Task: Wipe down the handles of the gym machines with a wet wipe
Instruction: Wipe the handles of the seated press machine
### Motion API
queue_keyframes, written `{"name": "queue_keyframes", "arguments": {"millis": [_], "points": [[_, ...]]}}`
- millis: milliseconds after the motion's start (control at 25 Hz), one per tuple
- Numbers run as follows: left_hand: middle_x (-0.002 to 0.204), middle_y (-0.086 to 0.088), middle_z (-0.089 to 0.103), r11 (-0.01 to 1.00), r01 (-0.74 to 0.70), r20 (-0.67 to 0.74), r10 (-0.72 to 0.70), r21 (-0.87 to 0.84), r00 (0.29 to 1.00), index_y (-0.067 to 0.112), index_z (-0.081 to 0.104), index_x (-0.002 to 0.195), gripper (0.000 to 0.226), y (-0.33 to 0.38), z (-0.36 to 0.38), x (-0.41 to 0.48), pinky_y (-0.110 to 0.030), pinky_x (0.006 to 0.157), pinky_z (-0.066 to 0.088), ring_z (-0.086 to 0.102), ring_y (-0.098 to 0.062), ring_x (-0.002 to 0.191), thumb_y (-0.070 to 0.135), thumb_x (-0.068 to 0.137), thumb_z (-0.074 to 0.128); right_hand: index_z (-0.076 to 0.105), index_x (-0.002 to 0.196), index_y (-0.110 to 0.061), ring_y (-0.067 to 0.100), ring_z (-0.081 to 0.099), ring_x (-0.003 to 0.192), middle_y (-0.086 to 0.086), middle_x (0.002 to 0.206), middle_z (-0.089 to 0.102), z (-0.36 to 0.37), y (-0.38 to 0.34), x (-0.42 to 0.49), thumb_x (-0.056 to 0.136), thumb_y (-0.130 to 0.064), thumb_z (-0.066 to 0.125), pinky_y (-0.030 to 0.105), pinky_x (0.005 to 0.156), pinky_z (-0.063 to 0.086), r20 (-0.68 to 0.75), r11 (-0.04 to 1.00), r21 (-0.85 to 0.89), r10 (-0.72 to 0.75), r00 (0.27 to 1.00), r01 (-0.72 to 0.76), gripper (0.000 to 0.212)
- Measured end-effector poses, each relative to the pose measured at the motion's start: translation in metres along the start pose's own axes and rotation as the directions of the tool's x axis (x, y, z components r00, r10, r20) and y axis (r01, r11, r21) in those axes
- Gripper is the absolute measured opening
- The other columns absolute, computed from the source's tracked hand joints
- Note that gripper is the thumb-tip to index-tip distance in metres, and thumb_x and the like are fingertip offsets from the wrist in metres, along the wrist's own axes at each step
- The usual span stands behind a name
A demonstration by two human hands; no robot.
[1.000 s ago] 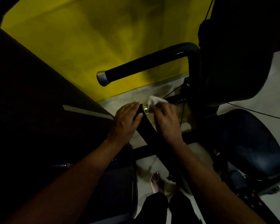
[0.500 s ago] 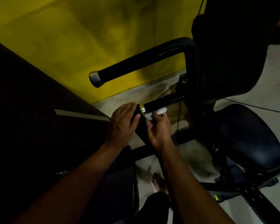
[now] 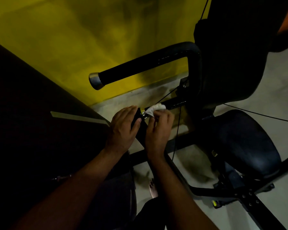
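Note:
A black machine arm with a lower handle [image 3: 175, 103] runs out from the dark frame toward me. My left hand [image 3: 123, 130] grips the black bar just below the handle's yellow-ringed end. My right hand [image 3: 158, 131] holds a crumpled white wet wipe [image 3: 155, 109] against that lower handle next to the ring. Above it a second, longer black handle [image 3: 140, 68] with a silver end cap [image 3: 95, 80] sticks out to the left, untouched.
A yellow wall [image 3: 90, 39] stands behind the handles. A padded dark seat [image 3: 246, 143] is at the right, a padded backrest [image 3: 229, 63] above it. Thin cables cross the pale floor [image 3: 198, 160]. My bare foot [image 3: 153, 188] stands below. A dark slab fills the left.
My right hand has worked the wipe along the lower handle near the ring; the wipe now shows bunched above my fingers. The left hand has kept its grip. The view has shifted a little.

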State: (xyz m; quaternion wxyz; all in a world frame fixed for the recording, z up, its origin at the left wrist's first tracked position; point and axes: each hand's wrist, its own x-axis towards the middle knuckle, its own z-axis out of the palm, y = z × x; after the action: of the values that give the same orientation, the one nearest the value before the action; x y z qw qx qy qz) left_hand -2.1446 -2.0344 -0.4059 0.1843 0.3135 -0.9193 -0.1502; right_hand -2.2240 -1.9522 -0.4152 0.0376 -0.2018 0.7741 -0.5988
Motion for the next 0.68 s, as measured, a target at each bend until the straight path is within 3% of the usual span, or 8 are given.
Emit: {"name": "queue_keyframes", "arguments": {"millis": [80,200,320,440,480,600,680], "points": [[0.135,-0.012,0.059,1.0,-0.005,-0.011,0.005,-0.006,1.0,0.003,0.056,0.135,0.048,0.0,0.003,0.001,-0.04,0.108,0.041,0.051,-0.026,0.128,0.034,0.1,0.047,0.066,0.1,-0.006,0.022,0.044,0.11,0.013,0.116,0.062,-0.007,0.004,0.018,0.085,-0.022,0.063,0.026,0.089,0.039,0.122,0.931,-0.245,-0.249,0.961,0.272,0.022],[0.133,-0.012,0.06,1.0,0.014,-0.062,-0.014,-0.001,0.998,0.002,0.058,0.132,0.047,-0.001,0.008,0.003,-0.041,0.107,0.041,0.053,-0.027,0.126,0.033,0.099,0.048,0.068,0.101,-0.009,0.024,0.048,0.1,0.009,0.109,0.067,-0.028,0.017,0.059,0.087,-0.027,0.058,0.035,0.083,0.043,0.431,0.66,-0.368,-0.503,0.749,0.655,0.025],[0.129,-0.013,0.063,1.0,0.006,-0.108,-0.006,0.003,0.994,0.001,0.061,0.129,0.044,0.002,0.013,-0.002,-0.042,0.103,0.044,0.056,-0.029,0.121,0.03,0.098,0.05,0.067,0.114,-0.008,0.032,0.058,0.099,0.011,0.11,0.068,-0.041,0.004,0.071,0.09,-0.016,0.04,0.041,0.081,0.05,0.574,0.614,-0.403,-0.408,0.709,0.679,0.036],[0.127,-0.014,0.063,1.0,0.013,-0.114,-0.012,0.01,0.993,0.002,0.061,0.128,0.043,0.003,0.012,-0.001,-0.045,0.101,0.046,0.056,-0.029,0.12,0.029,0.097,0.049,0.062,0.112,-0.01,0.03,0.057,0.101,0.011,0.107,0.063,-0.041,-0.015,0.092,0.092,-0.012,0.05,0.041,0.076,0.054,0.809,0.522,-0.336,-0.267,0.524,0.784,0.023],[0.127,-0.014,0.063,1.0,0.015,-0.114,-0.014,0.009,0.993,0.002,0.061,0.128,0.043,0.003,0.01,0.0,-0.045,0.101,0.045,0.056,-0.029,0.12,0.029,0.097,0.05,0.06,0.112,-0.013,0.029,0.058,0.102,0.01,0.108,0.061,-0.041,-0.02,0.108,0.095,-0.013,0.051,0.042,0.075,0.055,0.84,0.522,-0.354,-0.188,0.509,0.776,0.02],[0.129,-0.013,0.062,0.999,0.029,-0.09,-0.027,0.021,0.996,0.002,0.06,0.13,0.044,0.006,0.009,0.0,-0.042,0.103,0.044,0.055,-0.029,0.122,0.031,0.099,0.049,0.059,0.111,-0.013,0.029,0.064,0.093,0.01,0.102,0.062,-0.04,-0.029,0.127,0.095,-0.01,0.054,0.043,0.074,0.058,0.815,0.533,-0.45,-0.082,0.573,0.716,0.016],[0.129,-0.014,0.063,0.999,0.029,-0.088,-0.026,0.027,0.996,0.001,0.06,0.13,0.045,0.009,0.008,-0.001,-0.042,0.104,0.044,0.056,-0.029,0.122,0.031,0.099,0.048,0.057,0.113,-0.012,0.029,0.063,0.091,0.011,0.103,0.063,-0.039,-0.035,0.122,0.095,-0.009,0.055,0.039,0.07,0.057,0.855,0.478,-0.414,-0.087,0.511,0.774,0.019]]}}
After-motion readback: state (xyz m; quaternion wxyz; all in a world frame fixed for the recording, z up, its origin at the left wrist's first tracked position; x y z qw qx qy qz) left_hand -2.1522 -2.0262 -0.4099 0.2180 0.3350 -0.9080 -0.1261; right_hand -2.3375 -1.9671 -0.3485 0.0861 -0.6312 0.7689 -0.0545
